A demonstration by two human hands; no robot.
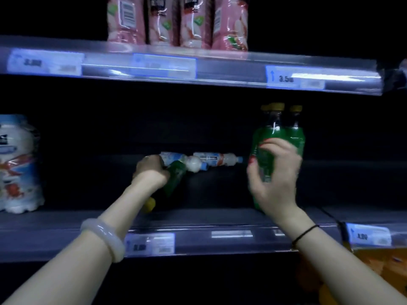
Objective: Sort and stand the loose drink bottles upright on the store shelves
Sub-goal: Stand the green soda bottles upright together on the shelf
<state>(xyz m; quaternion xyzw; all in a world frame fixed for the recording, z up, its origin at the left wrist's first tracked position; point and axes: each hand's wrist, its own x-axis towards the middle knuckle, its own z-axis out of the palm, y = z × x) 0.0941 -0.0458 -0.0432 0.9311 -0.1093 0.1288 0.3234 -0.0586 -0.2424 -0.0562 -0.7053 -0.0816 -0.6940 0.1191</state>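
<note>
Fingers (271, 146) of our right hand (275, 179) are curling round an upright green bottle (263, 134) on the middle shelf (198, 216), while our left hand (149, 170) is gripping a tipped green bottle (176, 175) to its left.

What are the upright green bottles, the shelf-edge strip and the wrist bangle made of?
The upright green bottles: likely clear plastic with glossy green sleeves; dark drink shows at the necks, thin highlights.
The shelf-edge strip: clear glossy plastic; price tags show through, streaky glare.
The wrist bangle: pale, translucent, polished; jade-like stone or glass, cannot tell which.
</note>
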